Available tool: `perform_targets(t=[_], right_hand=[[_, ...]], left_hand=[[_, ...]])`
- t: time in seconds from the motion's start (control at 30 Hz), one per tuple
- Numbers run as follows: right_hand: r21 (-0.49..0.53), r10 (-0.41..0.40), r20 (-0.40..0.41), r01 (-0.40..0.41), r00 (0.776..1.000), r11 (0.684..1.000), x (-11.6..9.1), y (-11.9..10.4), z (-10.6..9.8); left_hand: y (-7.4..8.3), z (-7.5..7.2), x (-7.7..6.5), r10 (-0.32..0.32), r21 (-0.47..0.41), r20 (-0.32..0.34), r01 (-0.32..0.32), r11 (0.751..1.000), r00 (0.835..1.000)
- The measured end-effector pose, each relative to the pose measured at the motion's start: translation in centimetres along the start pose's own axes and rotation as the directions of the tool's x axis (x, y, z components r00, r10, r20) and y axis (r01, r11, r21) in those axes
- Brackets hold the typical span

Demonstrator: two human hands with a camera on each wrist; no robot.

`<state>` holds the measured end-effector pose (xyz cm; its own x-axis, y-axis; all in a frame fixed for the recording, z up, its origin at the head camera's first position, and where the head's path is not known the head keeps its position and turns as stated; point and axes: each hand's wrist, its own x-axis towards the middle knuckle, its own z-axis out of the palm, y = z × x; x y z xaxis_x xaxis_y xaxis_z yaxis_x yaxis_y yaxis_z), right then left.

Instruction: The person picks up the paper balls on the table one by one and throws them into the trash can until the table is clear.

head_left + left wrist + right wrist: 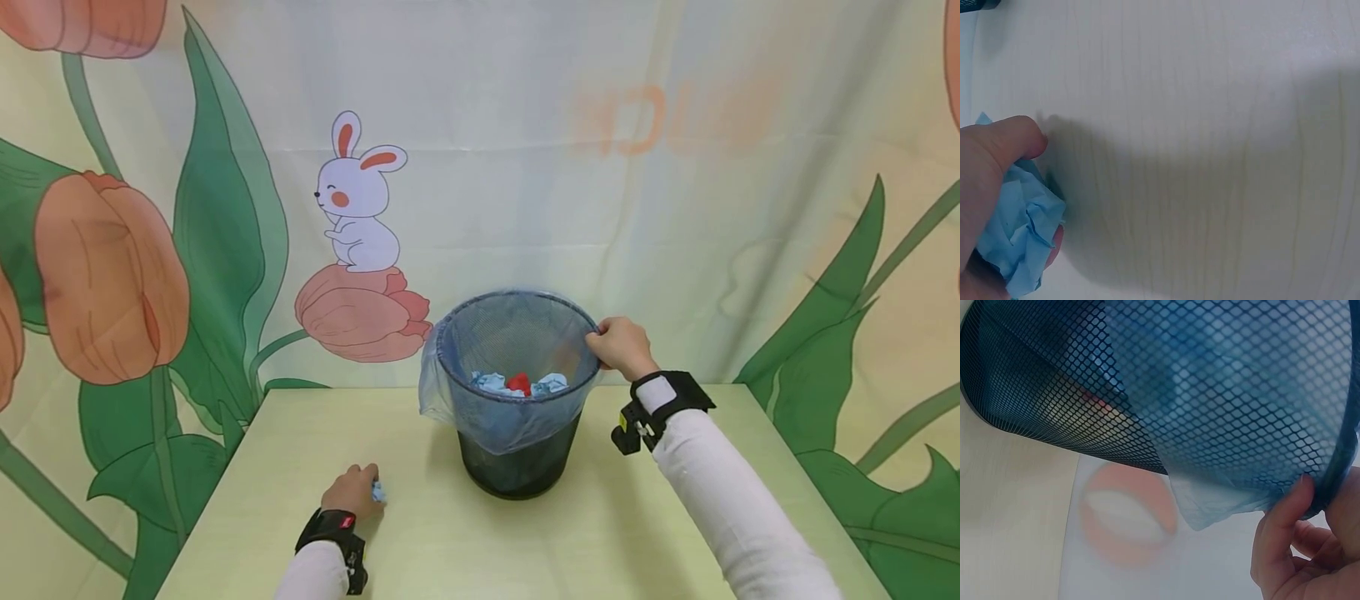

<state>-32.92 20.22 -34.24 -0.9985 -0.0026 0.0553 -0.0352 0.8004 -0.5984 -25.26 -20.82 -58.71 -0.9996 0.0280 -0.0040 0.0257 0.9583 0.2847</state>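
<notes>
Low over the table, my left hand (352, 492) holds a crumpled piece of light blue paper (1025, 228) between thumb and fingers. In the head view only a small bit of that paper shows past the fingers. My right hand (624, 346) pinches the rim of a black mesh wastebasket (517, 467) at its right side. A translucent blue bin liner (498, 425) is folded over the rim, and the right fingers (1282, 522) press on it there. Inside the basket lie light blue crumpled papers (551, 383) and a red crumpled piece (519, 383).
The basket stands, slightly tilted, on a pale wood-grain table (420, 550). Behind the table hangs a curtain (525, 200) printed with tulips and a white rabbit. Both wrists wear black straps with small cameras.
</notes>
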Motion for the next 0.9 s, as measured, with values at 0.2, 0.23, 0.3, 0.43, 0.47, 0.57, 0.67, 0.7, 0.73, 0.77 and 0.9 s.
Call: perform_targets(t=[0.2, 0.23, 0.3, 0.43, 0.47, 0.57, 0.67, 0.7, 0.73, 0.77, 0.9], right_hand=[[-0.004, 0.003, 0.000, -0.003, 1.000, 1.000, 0.1, 0.0, 0.0], [-0.002, 0.004, -0.002, -0.004, 1.000, 1.000, 0.1, 0.0, 0.0], [-0.004, 0.005, -0.005, -0.005, 1.000, 1.000, 0.1, 0.0, 0.0], [-0.008, 0.002, -0.003, -0.002, 1.000, 1.000, 0.1, 0.0, 0.0], [-0.010, -0.001, -0.003, 0.001, 1.000, 1.000, 0.1, 0.0, 0.0], [-0.013, -0.005, -0.006, 0.005, 1.000, 1.000, 0.2, 0.0, 0.0], [-0.011, -0.002, -0.010, 0.002, 1.000, 1.000, 0.2, 0.1, 0.0], [-0.011, 0.002, -0.009, -0.002, 1.000, 1.000, 0.2, 0.0, 0.0], [-0.009, 0.006, -0.007, -0.006, 1.000, 1.000, 0.2, 0.1, 0.1], [-0.006, 0.010, -0.005, -0.010, 1.000, 1.000, 0.2, 0.1, 0.1], [-0.007, 0.016, -0.002, -0.016, 1.000, 1.000, 0.2, 0.1, 0.1]], left_hand=[[0.0, -0.3, -0.1, 0.018, 0.002, 0.002, -0.018, 1.000, 1.000], [0.1, -0.5, -0.1, 0.021, 0.002, 0.002, -0.021, 1.000, 1.000], [0.3, -0.8, 0.0, 0.029, 0.006, -0.001, -0.029, 1.000, 1.000], [0.8, -1.6, 0.3, 0.051, 0.027, 0.003, -0.051, 0.998, 0.999], [0.9, -1.8, 0.4, 0.061, 0.033, 0.002, -0.061, 0.998, 0.998], [1.3, -2.4, 0.8, 0.095, 0.044, -0.014, -0.095, 0.995, 0.995], [1.7, -3.1, 1.0, 0.125, 0.051, -0.035, -0.123, 0.991, 0.992], [1.8, -3.4, 1.0, 0.129, 0.055, -0.042, -0.126, 0.990, 0.991], [2.0, -3.6, 1.1, 0.134, 0.059, -0.047, -0.131, 0.990, 0.990], [2.1, -3.9, 1.1, 0.137, 0.065, -0.048, -0.133, 0.989, 0.989], [2.9, -5.2, 1.4, 0.154, 0.081, -0.055, -0.149, 0.986, 0.987]])
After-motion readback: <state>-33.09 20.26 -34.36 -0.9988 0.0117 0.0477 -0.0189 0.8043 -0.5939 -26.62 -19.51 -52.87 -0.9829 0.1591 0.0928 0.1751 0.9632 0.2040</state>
